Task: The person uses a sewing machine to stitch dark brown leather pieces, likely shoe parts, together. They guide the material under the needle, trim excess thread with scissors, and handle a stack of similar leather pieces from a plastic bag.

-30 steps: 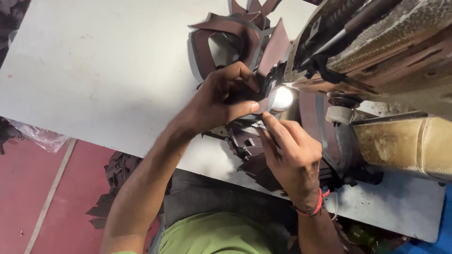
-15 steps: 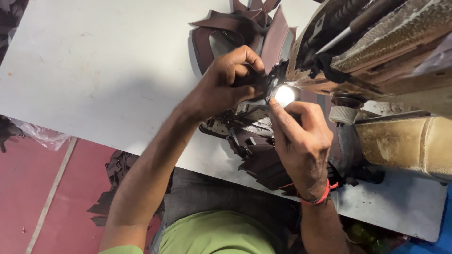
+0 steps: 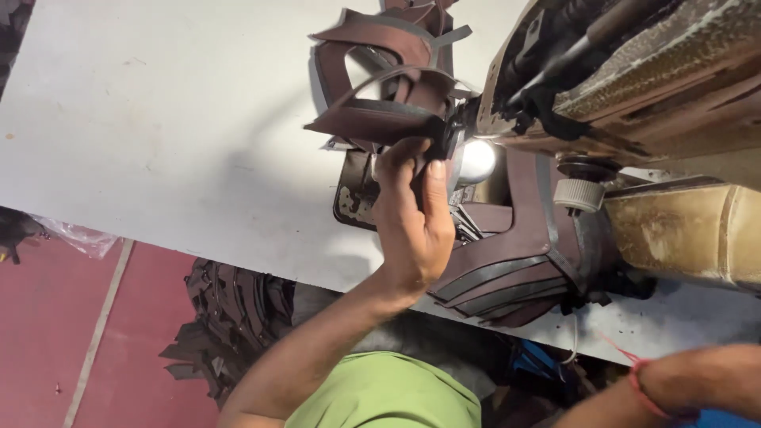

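Left hand [image 3: 412, 218] raised at the sewing machine [image 3: 634, 87], fingers closed together around a dark brown leather piece [image 3: 380, 119] just beyond the fingertips, beside the lit lamp [image 3: 478, 158]. More cut pieces [image 3: 507, 261] stacked below the palm on the white table [image 3: 158, 119]. Right hand out of frame; only its wrist [image 3: 690, 384] shows, fingers unseen

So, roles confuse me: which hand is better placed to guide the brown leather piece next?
Probably left: the left hand grips the brown leather piece at the sewing machine; the right hand is unseen.
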